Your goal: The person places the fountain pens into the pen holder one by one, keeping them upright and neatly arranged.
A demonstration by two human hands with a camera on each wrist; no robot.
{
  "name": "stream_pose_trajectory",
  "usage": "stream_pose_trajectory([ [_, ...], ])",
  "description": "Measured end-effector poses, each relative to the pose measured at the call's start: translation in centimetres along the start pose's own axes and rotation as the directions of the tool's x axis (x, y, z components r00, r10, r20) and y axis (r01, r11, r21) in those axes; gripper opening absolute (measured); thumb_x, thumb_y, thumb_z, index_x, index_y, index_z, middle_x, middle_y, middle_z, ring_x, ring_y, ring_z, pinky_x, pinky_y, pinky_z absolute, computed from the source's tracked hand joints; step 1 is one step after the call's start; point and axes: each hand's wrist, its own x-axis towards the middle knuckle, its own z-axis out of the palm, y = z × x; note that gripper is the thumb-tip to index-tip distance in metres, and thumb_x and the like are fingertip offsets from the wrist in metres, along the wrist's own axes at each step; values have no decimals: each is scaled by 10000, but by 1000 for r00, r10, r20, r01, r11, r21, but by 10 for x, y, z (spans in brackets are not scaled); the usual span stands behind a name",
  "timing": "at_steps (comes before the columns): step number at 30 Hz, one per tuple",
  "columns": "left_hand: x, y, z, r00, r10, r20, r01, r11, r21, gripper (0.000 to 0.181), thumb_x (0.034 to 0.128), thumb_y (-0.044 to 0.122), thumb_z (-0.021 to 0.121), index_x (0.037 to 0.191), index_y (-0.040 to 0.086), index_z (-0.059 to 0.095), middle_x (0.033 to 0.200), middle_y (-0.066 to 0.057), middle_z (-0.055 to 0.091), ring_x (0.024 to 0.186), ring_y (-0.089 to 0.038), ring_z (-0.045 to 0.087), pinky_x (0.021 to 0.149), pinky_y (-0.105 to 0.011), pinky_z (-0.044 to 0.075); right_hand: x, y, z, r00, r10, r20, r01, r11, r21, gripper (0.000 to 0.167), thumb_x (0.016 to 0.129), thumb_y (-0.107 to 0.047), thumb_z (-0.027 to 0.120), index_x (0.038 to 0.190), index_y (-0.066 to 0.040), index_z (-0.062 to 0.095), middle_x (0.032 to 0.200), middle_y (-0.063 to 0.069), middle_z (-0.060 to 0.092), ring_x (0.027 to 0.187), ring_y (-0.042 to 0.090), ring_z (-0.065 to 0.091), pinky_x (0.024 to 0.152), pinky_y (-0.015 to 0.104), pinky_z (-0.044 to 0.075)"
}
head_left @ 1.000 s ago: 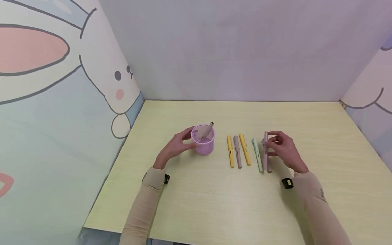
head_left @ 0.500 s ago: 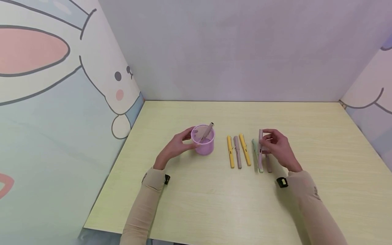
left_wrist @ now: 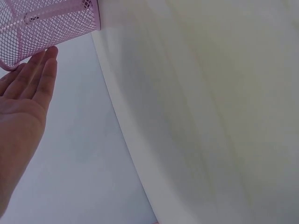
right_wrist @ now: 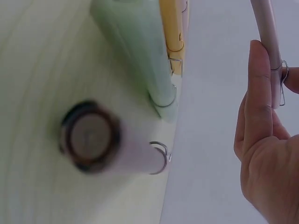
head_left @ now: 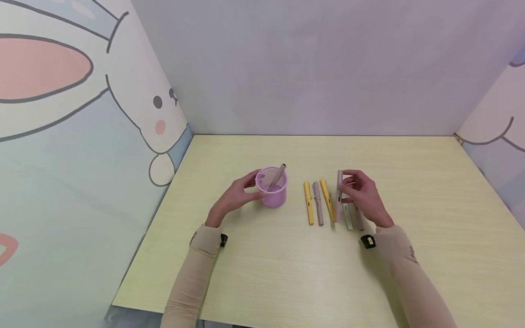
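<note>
In the head view, soft, even light brightens the tabletop (head_left: pixel 287 273), with a faint shadow on it beside the right sleeve (head_left: pixel 410 273). The left wrist view is dimmer and hazy, a broad gray shadow crossing the tabletop. In the right wrist view, a purple pen (right_wrist: pixel 91 137) on the tabletop is blurred; the held pen (right_wrist: pixel 269 35) looks sharper.

the left sleeve (head_left: pixel 189 280), low and left of centre in the head view, is long, beige and creased; the right sleeve (head_left: pixel 412 282), at the lower right, matches it and bears small dark marks (head_left: pixel 411 253), too small to read. a black block (head_left: pixel 223 240) sits at the left wrist, and a similar one, pale-patched, at the right.
</note>
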Motion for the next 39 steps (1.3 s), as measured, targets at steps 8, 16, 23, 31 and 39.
stream_pose_trajectory([
  [8,0,-1,0,1000,8,1,-8,1000,7,815,936,390,756,1609,124,382,1544,-98,496,1357,-312,518,1133,-484,423,6,-3,10,1000,-27,-1,27,1000,-5,471,1025,-56,639,1449,50,463,1074,110,565,874,107,628,686,332,634],
  [16,1,1,0,1000,11,-2,-11,1000,19,804,937,374,764,1608,138,389,1543,-93,499,1356,-312,520,1134,-479,423,10,-8,18,998,-61,-3,61,998,17,475,1021,-43,640,1453,47,464,1077,115,561,880,125,616,690,346,636],
  [23,1,0,1,1000,17,-1,-17,1000,24,797,940,371,761,1607,139,391,1546,-90,495,1356,-310,520,1135,-462,424,13,-11,24,997,-78,-12,78,996,39,472,1019,-42,646,1447,49,469,1070,106,564,885,126,627,692,335,634],
  [31,1,0,0,1000,22,5,-22,1000,20,787,945,363,756,1607,144,393,1548,-80,493,1358,-299,517,1139,-448,419,17,-15,31,996,-92,-11,92,995,49,477,1018,-61,656,1446,40,471,1081,105,571,915,124,635,698,336,634],
  [39,2,1,1,1000,17,8,-17,1000,20,787,951,345,748,1610,123,380,1547,-103,493,1364,-310,513,1144,-464,413,24,-18,39,994,-106,-11,107,992,64,457,1018,-28,638,1431,56,463,1071,93,574,893,129,632,685,325,633],
])
